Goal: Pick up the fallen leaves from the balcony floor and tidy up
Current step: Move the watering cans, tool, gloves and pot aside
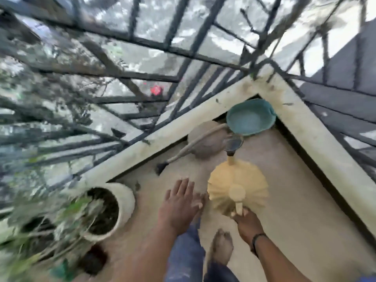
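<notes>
The frame was smeared by motion, and most edges were soft. The right hand (247, 222) gripped the handle end of a yellow fan-shaped tool (237, 187), possibly a rake head or dustpan; its exact kind could not be told. Its far tip reached toward a small dark-rimmed object (233, 143) too blurred to identify. The left hand (180, 206) hung above the balcony floor (284, 190) with fingers spread and straight, holding nothing. No single fallen leaf could be made out on the floor; only a few dark specks lay on the pale ledge (317, 137). A teal basin (251, 117) sat in the corner, partly tucked under the ledge, beside a grey rounded pot (211, 139) crossed by a pale curved handle (195, 144) ending in a dark tip. A white planter (124, 202) stood at lower left, its foliage a green blur cut off by the frame. A bare foot (221, 247) and blue trouser leg (187, 255) showed below.
</notes>
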